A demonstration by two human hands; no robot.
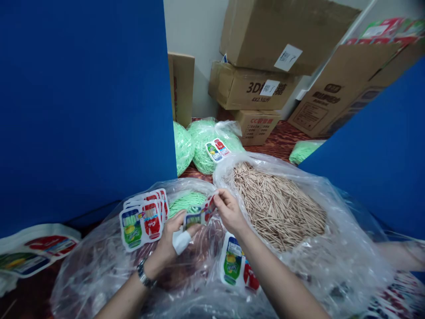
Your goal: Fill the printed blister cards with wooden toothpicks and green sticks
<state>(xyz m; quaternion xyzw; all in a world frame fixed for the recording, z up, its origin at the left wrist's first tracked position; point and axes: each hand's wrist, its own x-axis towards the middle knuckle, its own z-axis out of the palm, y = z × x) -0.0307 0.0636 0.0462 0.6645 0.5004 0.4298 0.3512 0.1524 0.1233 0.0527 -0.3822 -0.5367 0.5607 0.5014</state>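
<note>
Both hands are on one small printed packet (195, 217) with a green-and-yellow half and a red half. My left hand (172, 232) has its fingers closed around the lower left end; a white wrapping (181, 241) covers part of a finger. My right hand (229, 212) pinches the upper right end between thumb and fingertips. Left of my left hand, a fanned pile of similar packets (141, 226) lies on clear plastic. Thin green sticks (189, 201) show behind the held packet, in a plastic bag. Another packet (233, 261) lies below my right wrist.
An open plastic bag of thin brown sticks (279, 206) stands at right. Beyond are tied bags of green sticks (202, 153), one with a packet on top, and stacked cartons (255, 86). Blue panels (83, 110) flank both sides. More packets (40, 248) lie far left.
</note>
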